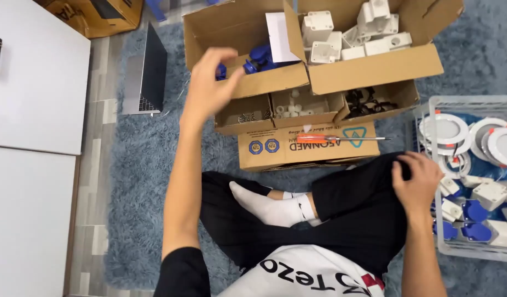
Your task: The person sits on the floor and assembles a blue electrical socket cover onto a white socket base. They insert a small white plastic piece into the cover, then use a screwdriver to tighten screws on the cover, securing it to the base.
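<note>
Blue fittings (259,58) were recorded in the left cardboard box (209,27), just beyond and right of the left hand (209,82), which was raised with fingers loosely spread and nothing gripped. Right hand (415,181) was laid open on the black trouser knee (347,192), empty, beside the clear crate (473,102). The left hand was the nearer. An orange-handled screwdriver (330,139) was laid crosswise on the flat box (297,151).

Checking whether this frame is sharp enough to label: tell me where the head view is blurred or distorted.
Head view: the raised left hand is motion-blurred at its fingers; the right hand on the knee is sharper; the cardboard boxes bow slightly from wide-angle distortion; lighting is soft and even, without harsh glare.
</note>
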